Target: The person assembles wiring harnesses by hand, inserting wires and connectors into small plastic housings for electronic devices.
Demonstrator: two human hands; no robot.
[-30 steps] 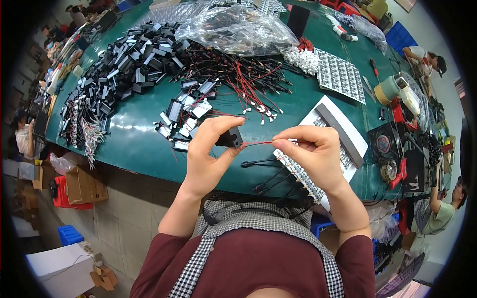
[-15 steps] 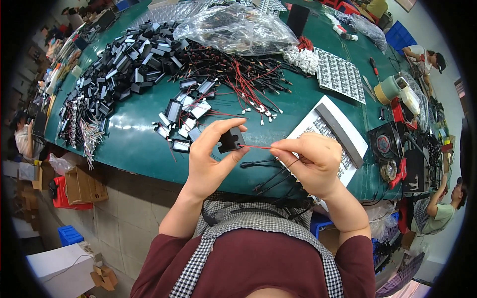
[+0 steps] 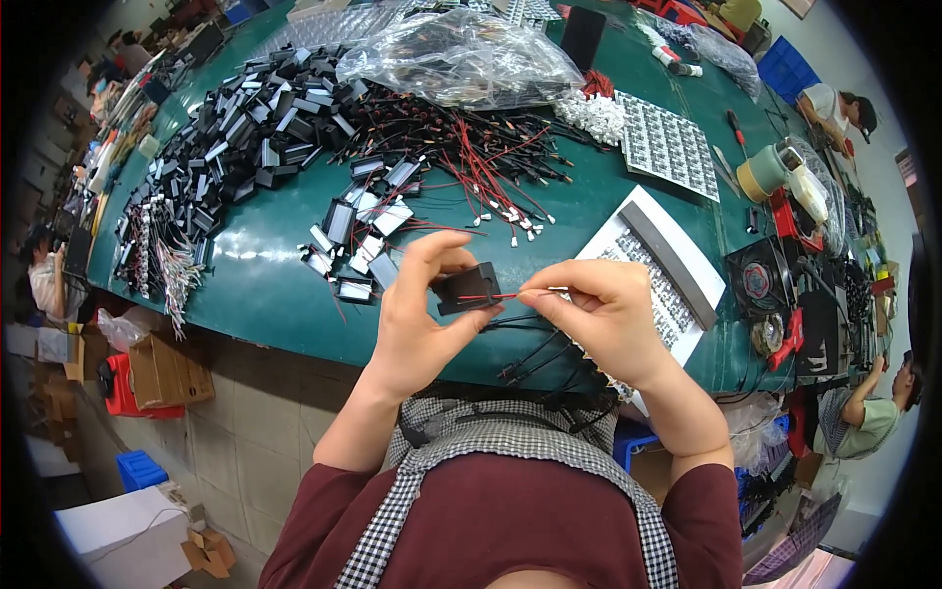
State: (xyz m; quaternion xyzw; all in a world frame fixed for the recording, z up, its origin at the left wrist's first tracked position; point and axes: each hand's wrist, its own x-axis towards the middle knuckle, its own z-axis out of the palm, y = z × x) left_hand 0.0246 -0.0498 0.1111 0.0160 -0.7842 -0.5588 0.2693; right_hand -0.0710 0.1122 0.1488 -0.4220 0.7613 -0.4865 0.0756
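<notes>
Two hands: both raised together above the near edge of the bench, nearly meeting.
Left hand (image 3: 417, 319): thumb and fingers clamped on a small black rectangular plastic housing (image 3: 469, 288), held over the bench rim, flat face tilted toward the camera.
Right hand (image 3: 605, 316): fingertips pinched together on a thin red wire (image 3: 491, 295) that runs across the housing's face, touching it.
Housing look: matte black, boxy, dark open front; finer detail too small to tell.
Below the hands: loose black leads (image 3: 535, 355) hang over the bench edge.
Bench (image 3: 255, 294): green, glossy top.
Beside the right hand: white tray with a grey strip (image 3: 655, 273), holding rows of tiny parts.
Left of the hands: a few black housings with pale faces (image 3: 358, 236).
Farther: tangle of red and black wires with white plugs (image 3: 471, 162); heap of black housings (image 3: 245, 128).
Farthest: crumpled clear plastic bag (image 3: 461, 61).
</notes>
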